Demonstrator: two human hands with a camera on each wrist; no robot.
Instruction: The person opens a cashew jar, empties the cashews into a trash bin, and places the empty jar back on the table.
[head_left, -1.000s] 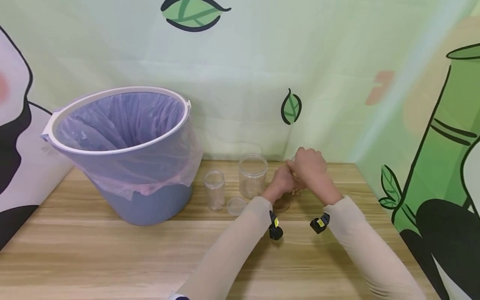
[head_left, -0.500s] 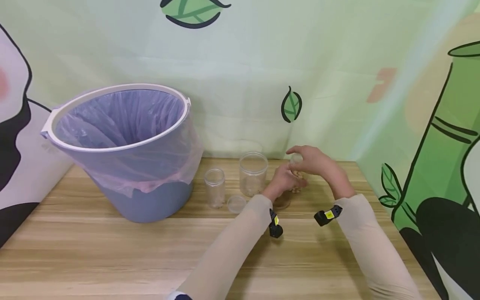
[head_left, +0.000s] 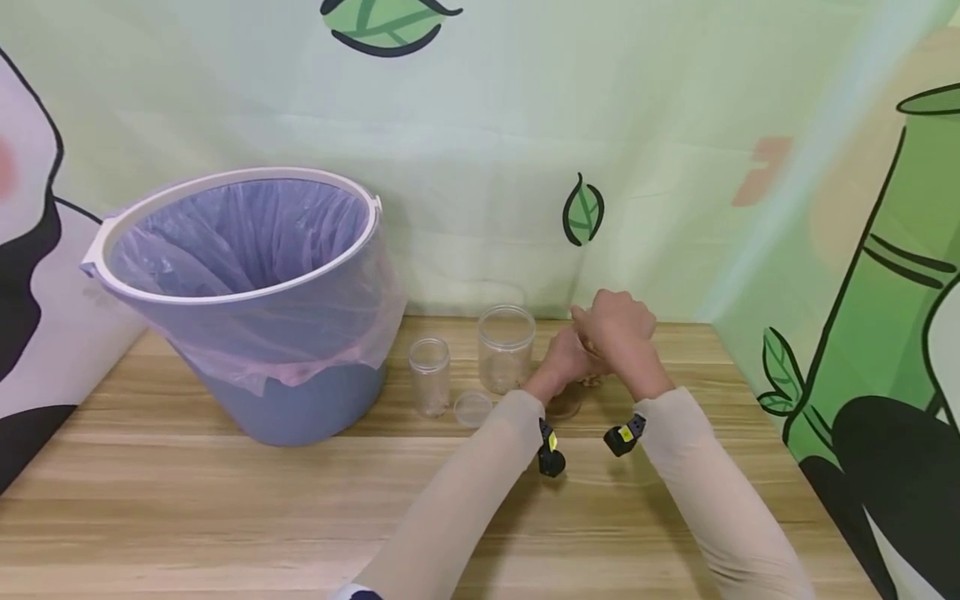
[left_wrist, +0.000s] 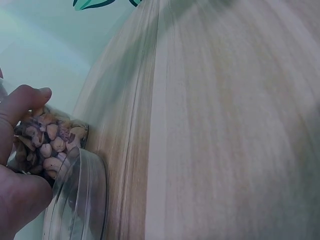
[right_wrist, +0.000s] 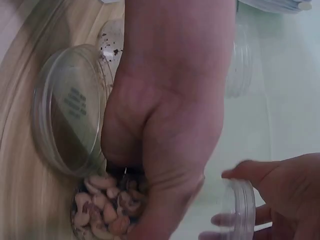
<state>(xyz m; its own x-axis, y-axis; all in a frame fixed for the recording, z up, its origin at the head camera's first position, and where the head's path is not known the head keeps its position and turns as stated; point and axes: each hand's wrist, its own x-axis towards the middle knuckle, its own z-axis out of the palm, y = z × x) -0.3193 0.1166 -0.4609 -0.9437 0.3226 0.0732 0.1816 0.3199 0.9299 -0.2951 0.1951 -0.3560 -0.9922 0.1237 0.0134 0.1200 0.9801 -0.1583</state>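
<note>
- The left hand (head_left: pixel 566 360) grips a small clear plastic jar of mixed nuts (left_wrist: pixel 47 142), fingers curled round its side, on the wooden table (head_left: pixel 225 500) near the back wall.
- The right hand (head_left: pixel 617 329) sits over the jar's top, fingers curled round its clear lid (right_wrist: pixel 240 205).
- A loose clear round lid (right_wrist: pixel 70 110) lies just beside the jar.
- Two empty clear jars (head_left: pixel 506 350) and a lined blue bucket (head_left: pixel 247 308) stand further left.

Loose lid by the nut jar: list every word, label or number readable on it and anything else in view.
Clear lid: faint embossed lines of text, too blurred to read.
Wrist camera tags: yellow stickers, no legible writing.
Nut jar, bin, wall: no text to read.
</note>
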